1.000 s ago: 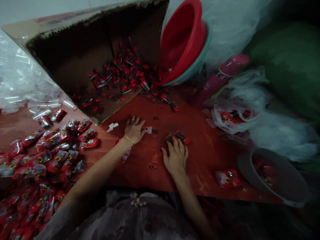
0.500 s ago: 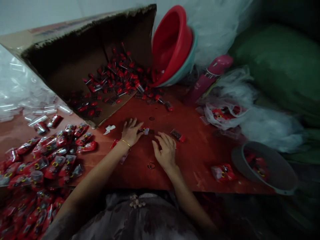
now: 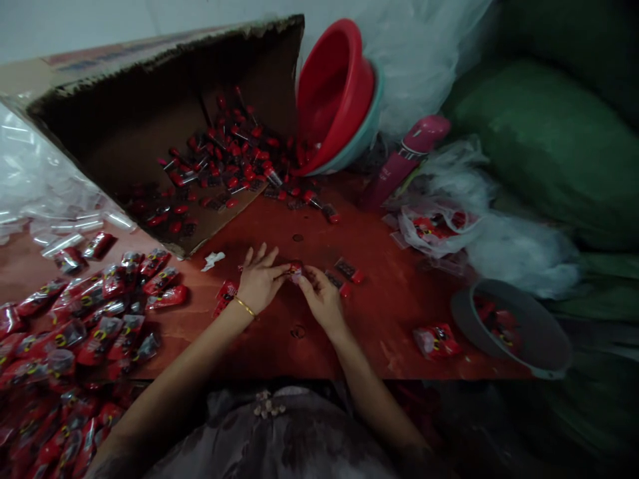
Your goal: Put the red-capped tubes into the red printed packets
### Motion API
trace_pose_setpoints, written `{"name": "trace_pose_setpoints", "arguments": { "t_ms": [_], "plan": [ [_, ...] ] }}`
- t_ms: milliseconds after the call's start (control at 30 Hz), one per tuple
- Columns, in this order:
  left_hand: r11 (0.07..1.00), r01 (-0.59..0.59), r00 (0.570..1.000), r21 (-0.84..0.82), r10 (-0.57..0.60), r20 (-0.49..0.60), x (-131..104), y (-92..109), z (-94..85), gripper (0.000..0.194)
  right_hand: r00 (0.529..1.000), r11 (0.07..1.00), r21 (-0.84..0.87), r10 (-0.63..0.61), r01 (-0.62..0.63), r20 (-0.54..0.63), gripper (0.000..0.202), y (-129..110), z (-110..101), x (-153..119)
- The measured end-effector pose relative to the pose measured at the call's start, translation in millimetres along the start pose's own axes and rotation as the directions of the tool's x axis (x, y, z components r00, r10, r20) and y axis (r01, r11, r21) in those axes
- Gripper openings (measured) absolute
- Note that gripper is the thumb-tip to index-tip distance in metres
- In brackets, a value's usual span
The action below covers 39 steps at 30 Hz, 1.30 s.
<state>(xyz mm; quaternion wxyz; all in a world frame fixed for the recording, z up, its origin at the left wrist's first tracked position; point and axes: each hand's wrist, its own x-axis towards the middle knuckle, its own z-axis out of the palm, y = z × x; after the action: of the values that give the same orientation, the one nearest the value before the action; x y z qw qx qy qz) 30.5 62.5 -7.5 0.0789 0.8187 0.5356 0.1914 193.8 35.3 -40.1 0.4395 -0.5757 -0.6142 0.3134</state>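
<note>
Small red-and-clear printed plastic packet [image 3: 295, 271] sits between the fingertips of both hands, over the middle of the red tabletop [image 3: 389, 313]. It lies to the right of the left hand [image 3: 260, 283] and to the far left of the right hand [image 3: 322, 296], with both in contact, so neither is clearly nearer. The left thumb and forefinger pinch its left side while the other left fingers fan out, open, toward the far side. The right thumb and forefinger close on its right side. The fingers cover much of it, so I cannot tell its long axis for certain; the visible part bridges the gap between the hands.

Just right of the right hand lie two dark, clear-bodied containers with red caps [image 3: 348, 269]. A flat red printed wrapper [image 3: 226, 296] lies beside the left wrist, near a crumpled white scrap [image 3: 213, 261].
</note>
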Motion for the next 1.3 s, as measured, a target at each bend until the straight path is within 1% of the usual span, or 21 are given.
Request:
{"name": "trace_pose_setpoints", "arguments": {
  "t_ms": [67, 133, 167, 200, 233, 300, 367, 433, 500, 600, 633, 733, 800, 900, 967, 1000, 1033, 1100, 1167, 1233, 1300],
  "plan": [
    [0.997, -0.015, 0.998, -0.071, 0.011, -0.062, -6.5, 6.1, -6.1, 0.029, 0.999, 0.996, 0.072, 0.041, -0.043, 0.028, 0.035, -5.1, 3.7, 3.7],
    [0.968, 0.071, 0.983, -0.24, -0.108, -0.147, -11.9, 10.8, -5.7, 0.039, 0.998, 0.992, 0.109, 0.063, -0.061, -0.011, 0.036, -9.5, 6.9, 4.0],
    [0.917, 0.134, 0.966, -0.375, -0.205, -0.155, -14.5, 13.0, -3.0, 0.044, 0.996, 0.99, 0.126, 0.074, -0.067, -0.047, 0.037, -11.5, 8.3, 2.8],
    [0.826, 0.195, 0.946, -0.529, -0.3, -0.12, -17.1, 15.4, 1.1, 0.046, 0.993, 0.987, 0.144, 0.08, -0.067, -0.084, 0.037, -13.4, 9.7, 1.0],
    [0.696, 0.245, 0.925, -0.675, -0.377, -0.054, -19.8, 18.1, 6.2, 0.044, 0.99, 0.986, 0.156, 0.08, -0.062, -0.114, 0.036, -15.1, 11.3, -1.3],
    [0.387, 0.291, 0.876, -0.875, -0.476, 0.081, -25.3, 24.5, 17.2, 0.035, 0.987, 0.986, 0.162, 0.066, -0.042, -0.145, 0.035, -17.9, 15.3, -6.7],
    [0.138, 0.27, 0.809, -0.953, -0.569, 0.147, -30.7, 31.1, 25.8, 0.029, 0.989, 0.987, 0.158, 0.047, -0.025, -0.14, 0.035, -19.4, 20.5, -12.3],
    [0.012, 0.242, 0.751, -0.97, -0.636, 0.179, -34.8, 35.9, 29.4, 0.027, 0.99, 0.987, 0.157, 0.052, -0.031, -0.13, 0.037, -19.6, 26.4, -17.1],
    [-0.009, 0.247, 0.738, -0.969, -0.647, 0.194, -37.3, 37.7, 28.6, 0.026, 0.987, 0.984, 0.169, 0.078, -0.054, -0.138, 0.041, -18.9, 31.6, -20.9],
    [0.042, 0.258, 0.753, -0.965, -0.634, 0.174, -38.8, 36.5, 25.5, 0.023, 0.982, 0.975, 0.214, 0.102, -0.067, -0.157, 0.042, -18.3, 36.5, -24.9],
    [0.036, 0.257, 0.762, -0.966, -0.623, 0.179, -39.1, 35.9, 25.2, 0.022, 0.982, 0.971, 0.23, 0.1, -0.062, -0.16, 0.04, -18.6, 37.3, -25.9],
    [-0.038, 0.231, 0.78, -0.972, -0.59, 0.208, -39.4, 35.7, 27.1, 0.023, 0.982, 0.968, 0.241, 0.102, -0.061, -0.16, 0.034, -20.5, 37.0, -27.6],
    [-0.081, 0.212, 0.759, -0.974, -0.614, 0.216, -38.5, 36.9, 27.2, 0.025, 0.986, 0.976, 0.206, 0.094, -0.064, -0.139, 0.035, -20.9, 32.7, -26.3],
    [-0.19, 0.219, 0.672, -0.957, -0.682, 0.289, -34.6, 37.4, 20.0, 0.029, 0.994, 0.999, 0.022, -0.029, 0.031, -0.105, 0.036, -15.8, 13.1, -17.6],
    [-0.29, 0.236, 0.619, -0.928, -0.691, 0.373, -31.6, 36.1, 11.6, 0.033, 0.987, 0.965, -0.24, -0.132, 0.107, -0.091, 0.032, -7.6, -8.1, -8.9],
    [-0.325, 0.243, 0.602, -0.914, -0.688, 0.405, -30.4, 35.2, 7.7, 0.035, 0.985, 0.909, -0.402, -0.153, 0.11, -0.075, 0.03, -2.5, -19.2, -5.3],
    [-0.349, 0.252, 0.593, -0.903, -0.681, 0.429, -29.6, 34.5, 4.5, 0.037, 0.99, 0.836, -0.543, -0.128, 0.075, -0.06, 0.03, 2.6, -29.4, -3.0],
    [-0.378, 0.271, 0.591, -0.885, -0.66, 0.463, -29.2, 33.8, 1.4, 0.04, 0.999, 0.705, -0.71, -0.035, 0.002, -0.031, 0.03, 11.3, -43.7, -4.1],
    [-0.396, 0.297, 0.587, -0.869, -0.642, 0.493, -29.9, 34.2, 2.2, 0.041, 0.999, 0.665, -0.746, 0.03, -0.03, -0.014, 0.033, 15.7, -48.8, -12.2],
    [-0.41, 0.321, 0.586, -0.854, -0.623, 0.519, -31.2, 34.6, 4.5, 0.041, 1.0, 0.696, -0.718, 0.028, -0.027, -0.01, 0.038, 16.0, -48.7, -22.3],
    [-0.422, 0.333, 0.597, -0.843, -0.598, 0.535, -32.5, 33.5, 5.6, 0.04, 1.0, 0.726, -0.688, -0.016, 0.013, 0.002, 0.038, 13.7, -49.8, -28.6]
  ]
}}
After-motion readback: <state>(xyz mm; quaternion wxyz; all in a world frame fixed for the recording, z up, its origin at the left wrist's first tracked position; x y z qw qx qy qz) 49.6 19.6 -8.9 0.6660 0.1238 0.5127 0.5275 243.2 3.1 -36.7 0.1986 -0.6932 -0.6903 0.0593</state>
